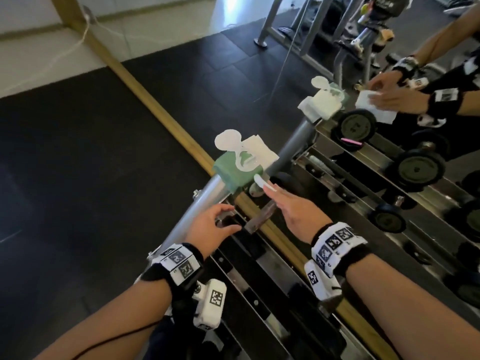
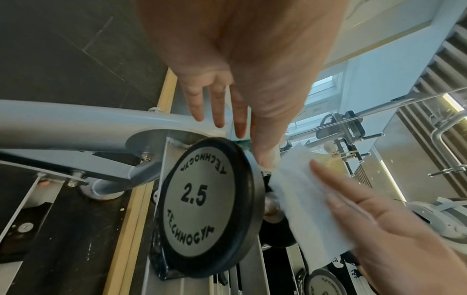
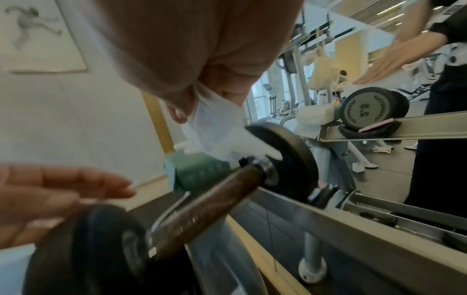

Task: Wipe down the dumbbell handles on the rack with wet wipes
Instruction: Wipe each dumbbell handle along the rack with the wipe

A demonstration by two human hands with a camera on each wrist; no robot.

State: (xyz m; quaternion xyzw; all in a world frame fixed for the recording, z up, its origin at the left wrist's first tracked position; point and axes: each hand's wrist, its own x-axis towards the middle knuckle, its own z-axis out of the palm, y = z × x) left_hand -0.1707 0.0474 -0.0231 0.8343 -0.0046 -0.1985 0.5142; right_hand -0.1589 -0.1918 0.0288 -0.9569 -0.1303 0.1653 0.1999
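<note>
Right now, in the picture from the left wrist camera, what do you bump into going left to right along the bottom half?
Grey rack tube → dumbbell plate marked 2.5 → white wet wipe → right hand.

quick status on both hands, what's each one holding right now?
Left hand: open, fingers relaxed over the near dumbbell plate, gripping nothing.
Right hand: holding a wet wipe above the dumbbell handle.
</note>
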